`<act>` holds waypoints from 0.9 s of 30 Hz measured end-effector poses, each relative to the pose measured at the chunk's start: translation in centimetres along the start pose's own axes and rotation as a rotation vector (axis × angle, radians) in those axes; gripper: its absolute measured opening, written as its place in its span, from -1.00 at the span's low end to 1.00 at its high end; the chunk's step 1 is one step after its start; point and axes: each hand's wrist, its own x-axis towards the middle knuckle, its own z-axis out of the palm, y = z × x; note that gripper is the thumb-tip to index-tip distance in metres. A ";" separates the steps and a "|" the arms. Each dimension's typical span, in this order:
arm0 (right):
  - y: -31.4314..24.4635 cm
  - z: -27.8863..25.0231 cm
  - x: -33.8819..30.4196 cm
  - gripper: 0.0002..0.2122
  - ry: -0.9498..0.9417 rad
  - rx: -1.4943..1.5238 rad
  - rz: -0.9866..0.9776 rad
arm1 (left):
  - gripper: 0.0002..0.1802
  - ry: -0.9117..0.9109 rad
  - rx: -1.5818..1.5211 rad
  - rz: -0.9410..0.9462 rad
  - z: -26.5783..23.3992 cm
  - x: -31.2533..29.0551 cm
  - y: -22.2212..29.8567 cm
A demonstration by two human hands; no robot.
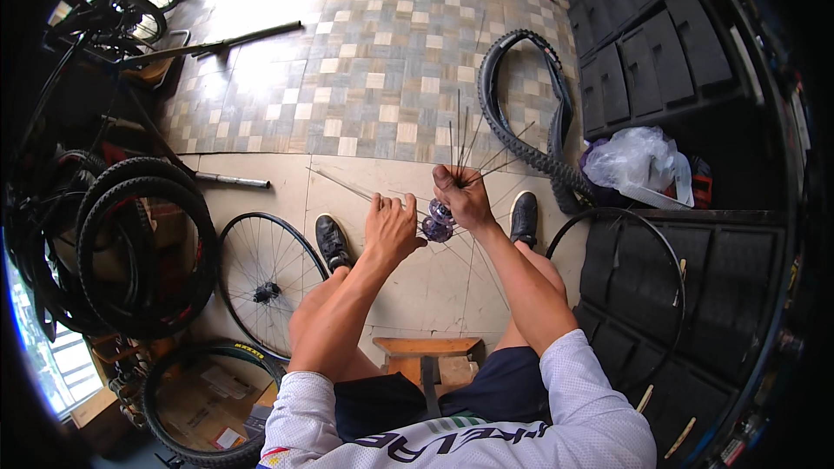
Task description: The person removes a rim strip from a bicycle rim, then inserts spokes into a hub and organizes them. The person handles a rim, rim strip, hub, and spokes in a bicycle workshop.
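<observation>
A purple bicycle hub [438,229], with thin spokes fanning out of it, hangs between my hands above the pale floor. My right hand [463,197] is closed round a bundle of dark spokes [464,143] that stick up and outward past the fist. On the other side, my left hand [393,227] has its fingers bent over spokes [340,182] that point to the upper left; its thumb lies against the hub. Other spokes trail down and to the right below the hub. My palms hide where the spokes are gripped.
A bare rim [658,239] leans at the right, below a loose tire [488,104]. Left of my foot lies a spoked wheel [233,226]. Several tires [87,278] crowd the left. A plastic bag [638,161] sits by black drawers [647,78]. A wooden stool [426,346] is under me.
</observation>
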 end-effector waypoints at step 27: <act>-3.5 -0.2 3.0 -0.64 0.011 -0.277 -0.119 | -0.15 0.455 -0.861 0.057 1.9 3.6 1.3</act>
